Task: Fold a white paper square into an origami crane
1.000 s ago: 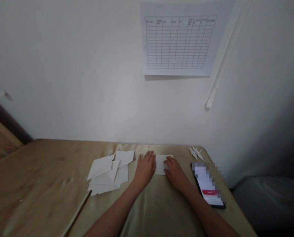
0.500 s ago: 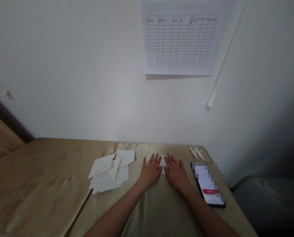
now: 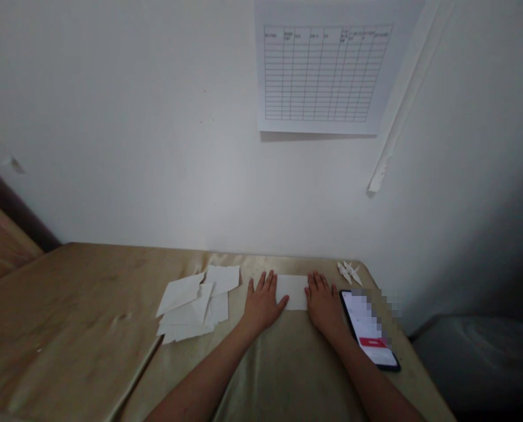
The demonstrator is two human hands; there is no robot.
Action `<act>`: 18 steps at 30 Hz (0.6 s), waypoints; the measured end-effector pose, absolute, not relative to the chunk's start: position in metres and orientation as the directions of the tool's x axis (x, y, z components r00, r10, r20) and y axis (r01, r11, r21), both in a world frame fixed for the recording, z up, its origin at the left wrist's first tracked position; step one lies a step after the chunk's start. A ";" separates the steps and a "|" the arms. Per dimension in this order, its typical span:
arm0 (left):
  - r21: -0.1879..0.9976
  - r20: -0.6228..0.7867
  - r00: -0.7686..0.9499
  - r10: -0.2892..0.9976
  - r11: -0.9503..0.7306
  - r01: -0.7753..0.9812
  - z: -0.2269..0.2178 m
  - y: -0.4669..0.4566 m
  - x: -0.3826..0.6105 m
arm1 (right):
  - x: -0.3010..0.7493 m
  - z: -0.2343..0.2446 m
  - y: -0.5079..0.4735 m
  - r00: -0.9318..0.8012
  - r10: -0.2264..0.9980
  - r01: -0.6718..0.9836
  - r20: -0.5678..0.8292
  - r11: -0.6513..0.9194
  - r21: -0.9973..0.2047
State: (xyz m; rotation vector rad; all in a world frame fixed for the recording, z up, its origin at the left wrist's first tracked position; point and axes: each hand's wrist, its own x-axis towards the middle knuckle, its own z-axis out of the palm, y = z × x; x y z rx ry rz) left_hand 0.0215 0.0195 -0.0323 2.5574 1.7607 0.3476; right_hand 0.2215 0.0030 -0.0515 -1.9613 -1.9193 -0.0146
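Note:
A white sheet of paper [image 3: 292,292] lies flat on the table between my two hands. My left hand [image 3: 262,302] rests palm down at its left edge, fingers spread and the thumb reaching over the lower left corner. At the right edge, my right hand [image 3: 323,303] lies flat with its fingers stretched out, covering that side of the sheet. Neither hand grips anything.
Left of my hands is a loose pile of white paper pieces [image 3: 186,313]. To the right lies a phone [image 3: 369,328], with small folded paper shapes [image 3: 349,272] behind it. The gold-covered table [image 3: 90,316] meets a wall bearing a printed chart [image 3: 316,76].
My hands have slid apart, the left one leftward and the right one rightward, so more of the white sheet between them shows. The pile and the phone stay put.

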 end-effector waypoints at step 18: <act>0.163 0.165 0.554 0.816 -0.576 0.801 -0.029 0.024 0.023 | 0.203 -0.038 -0.003 -0.269 0.912 0.937 0.309 0.322 -0.133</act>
